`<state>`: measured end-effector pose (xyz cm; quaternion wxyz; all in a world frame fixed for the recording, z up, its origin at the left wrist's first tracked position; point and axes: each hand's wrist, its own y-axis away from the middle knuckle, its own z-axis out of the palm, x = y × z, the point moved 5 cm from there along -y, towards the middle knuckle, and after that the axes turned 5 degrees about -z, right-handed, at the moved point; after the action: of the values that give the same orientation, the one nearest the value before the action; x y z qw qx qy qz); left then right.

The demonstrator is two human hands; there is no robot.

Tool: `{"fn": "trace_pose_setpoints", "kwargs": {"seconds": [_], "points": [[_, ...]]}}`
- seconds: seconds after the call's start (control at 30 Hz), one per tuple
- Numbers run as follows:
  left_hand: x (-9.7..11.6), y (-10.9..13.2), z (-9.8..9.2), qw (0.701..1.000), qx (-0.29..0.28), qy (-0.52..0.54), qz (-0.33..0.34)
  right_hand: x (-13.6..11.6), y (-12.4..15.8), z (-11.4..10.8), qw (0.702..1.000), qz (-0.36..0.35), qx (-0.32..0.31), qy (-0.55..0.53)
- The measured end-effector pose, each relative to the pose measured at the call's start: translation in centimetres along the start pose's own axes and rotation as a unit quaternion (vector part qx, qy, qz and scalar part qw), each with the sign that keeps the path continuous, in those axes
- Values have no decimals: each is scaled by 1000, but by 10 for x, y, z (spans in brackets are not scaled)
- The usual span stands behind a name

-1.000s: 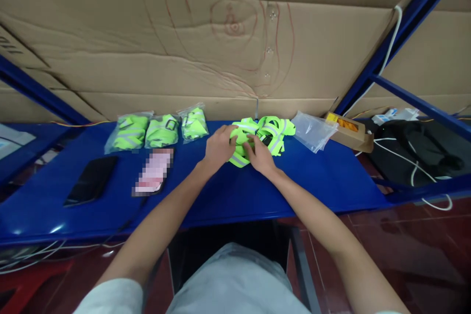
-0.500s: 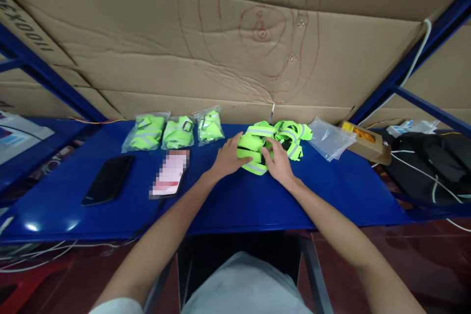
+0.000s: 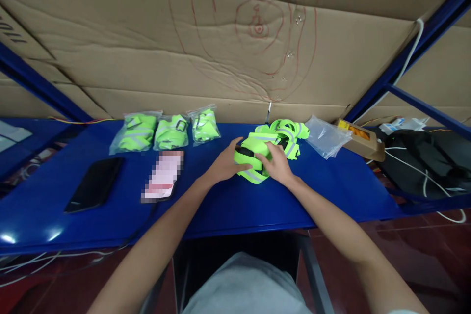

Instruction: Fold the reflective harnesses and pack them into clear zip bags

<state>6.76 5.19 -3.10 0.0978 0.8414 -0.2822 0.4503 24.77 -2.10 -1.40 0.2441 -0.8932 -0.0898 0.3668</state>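
Observation:
A bundle of neon-yellow reflective strap (image 3: 255,147) with silver stripes lies folded on the blue table. My left hand (image 3: 225,163) cups its left side, the thumb against the front and the fingers reaching behind. From the right, my right hand (image 3: 277,163) grips the bundle with thumb and fingers. Black parts show between the folds. Just behind, touching or nearly so, is another loose heap of the same reflective strap (image 3: 290,132).
Three clear bags of folded straps (image 3: 136,132) stand at the back left. Before them lie a dark phone (image 3: 94,184) and a lit phone (image 3: 163,176). Empty clear bags (image 3: 327,137), an open carton (image 3: 362,140) and a black bag (image 3: 423,164) are on the right. Cardboard (image 3: 147,68) backs the table.
The bundle between my hands has been turned and pressed into a more compact shape, and a black part now shows at its left. My view has shifted slightly to the right.

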Motion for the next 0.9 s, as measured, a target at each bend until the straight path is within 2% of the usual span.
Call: {"fn": "trace_pose_setpoints", "kwargs": {"seconds": [0.07,0.13,0.23,0.3,0.47,0.53,0.63,0.7,0.77,0.83,0.9], "points": [[5,2,-4,999,18,-20,-19,6,-3,-10,992,39,57,-107],[14,5,-10,996,61,-62,0,17,-8,-18,972,75,107,-196],[23,8,-20,981,135,-126,59,36,-12,-25,953,124,167,-221],[21,8,-24,972,157,-159,71,46,-12,-26,946,146,193,-215],[3,4,-20,972,84,-220,24,57,-11,-29,949,158,208,-175],[3,6,-20,971,88,-223,23,50,-10,-37,959,132,223,-114],[9,9,-23,968,118,-217,32,23,-6,-51,966,35,252,47],[15,11,-25,969,144,-190,60,0,-5,-48,972,-42,199,118],[21,13,-29,973,168,-124,100,-16,-5,-34,983,-99,83,130],[23,14,-34,972,197,-38,120,-22,-4,-21,986,-122,-17,113],[21,13,-39,968,228,32,99,-20,-5,-16,987,-115,-60,98]]}}
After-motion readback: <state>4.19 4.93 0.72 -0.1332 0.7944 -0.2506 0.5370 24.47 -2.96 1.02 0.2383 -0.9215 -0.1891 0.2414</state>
